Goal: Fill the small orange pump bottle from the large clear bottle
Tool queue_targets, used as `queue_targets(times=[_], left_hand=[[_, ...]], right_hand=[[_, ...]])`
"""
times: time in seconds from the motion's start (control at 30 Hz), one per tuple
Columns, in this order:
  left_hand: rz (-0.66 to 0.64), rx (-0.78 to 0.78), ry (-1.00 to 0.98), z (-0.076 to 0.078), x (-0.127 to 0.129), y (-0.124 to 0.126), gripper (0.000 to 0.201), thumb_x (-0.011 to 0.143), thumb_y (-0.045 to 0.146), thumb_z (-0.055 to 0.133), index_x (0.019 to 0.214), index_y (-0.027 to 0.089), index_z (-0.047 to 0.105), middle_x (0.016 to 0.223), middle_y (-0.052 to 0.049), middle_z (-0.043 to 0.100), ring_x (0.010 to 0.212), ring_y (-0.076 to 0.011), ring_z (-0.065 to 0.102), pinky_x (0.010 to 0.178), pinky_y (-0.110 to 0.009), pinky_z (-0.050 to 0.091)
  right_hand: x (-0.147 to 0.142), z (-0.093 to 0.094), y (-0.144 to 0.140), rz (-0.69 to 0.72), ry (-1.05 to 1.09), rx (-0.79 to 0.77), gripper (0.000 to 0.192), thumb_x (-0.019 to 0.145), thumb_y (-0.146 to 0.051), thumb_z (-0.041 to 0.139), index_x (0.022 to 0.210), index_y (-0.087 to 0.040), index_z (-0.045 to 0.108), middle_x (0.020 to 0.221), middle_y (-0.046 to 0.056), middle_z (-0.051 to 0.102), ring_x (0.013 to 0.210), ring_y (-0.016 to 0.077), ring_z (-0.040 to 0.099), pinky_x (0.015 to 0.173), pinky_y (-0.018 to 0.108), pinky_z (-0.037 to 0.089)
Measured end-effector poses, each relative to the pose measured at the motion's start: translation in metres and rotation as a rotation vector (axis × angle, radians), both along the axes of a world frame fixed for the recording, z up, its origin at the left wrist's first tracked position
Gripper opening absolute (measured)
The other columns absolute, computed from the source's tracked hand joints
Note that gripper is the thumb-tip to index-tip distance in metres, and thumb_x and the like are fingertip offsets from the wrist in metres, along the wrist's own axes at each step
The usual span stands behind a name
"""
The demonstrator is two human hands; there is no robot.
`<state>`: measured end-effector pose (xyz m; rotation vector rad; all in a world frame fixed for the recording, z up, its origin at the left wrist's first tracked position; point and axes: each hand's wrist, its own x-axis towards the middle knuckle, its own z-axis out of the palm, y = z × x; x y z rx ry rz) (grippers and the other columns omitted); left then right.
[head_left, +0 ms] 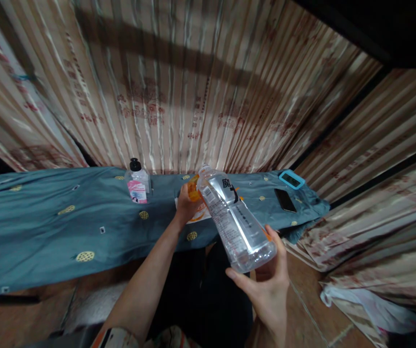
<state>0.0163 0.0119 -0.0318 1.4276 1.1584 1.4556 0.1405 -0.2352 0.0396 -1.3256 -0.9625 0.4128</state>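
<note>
The right hand [269, 285] grips the base of a clear plastic bottle [235, 220], tilted so its open neck points down toward a small orange cup [193, 188]. The left hand [186, 203] is closed around that cup, holding it just above the desk [48, 222], which is covered with a teal cloth. The step in hand looks like pouring from bottle to cup; the next move likely calls for a slow, steady tilt with the neck kept over the cup. Beyond the left hand stands a black-capped dispenser bottle [137, 183]; beyond the right hand lie a dark phone [285, 199] and a teal-cased phone [292, 179].
</note>
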Motion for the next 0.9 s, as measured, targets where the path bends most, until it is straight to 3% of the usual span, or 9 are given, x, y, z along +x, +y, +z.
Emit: queue_targets(times=[0.43, 0.9], left_hand=[[0.001, -0.019, -0.021, -0.0020, 0.0013, 0.0006, 0.047, 0.064, 0.028, 0.091, 0.100, 0.021, 0.062, 0.100, -0.003, 0.068, 0.096, -0.0224, 0.067, 0.093, -0.042, 0.056], [0.009, 0.011, -0.023, -0.0016, 0.0013, 0.0017, 0.047, 0.062, 0.027, 0.091, 0.098, 0.023, 0.062, 0.097, -0.002, 0.066, 0.091, -0.0207, 0.064, 0.087, -0.037, 0.053]], right_hand=[[-0.0009, 0.0009, 0.0015, -0.006, -0.014, -0.007, 0.109, 0.056, -0.039, 0.103, 0.151, -0.025, 0.051, 0.156, 0.015, 0.055, 0.147, 0.0381, 0.049, 0.115, 0.051, 0.048], [-0.0002, -0.0016, 0.0029, 0.008, 0.013, -0.001, 0.107, 0.054, -0.038, 0.104, 0.148, -0.031, 0.052, 0.162, 0.012, 0.047, 0.142, 0.0362, 0.054, 0.105, 0.047, 0.054]])
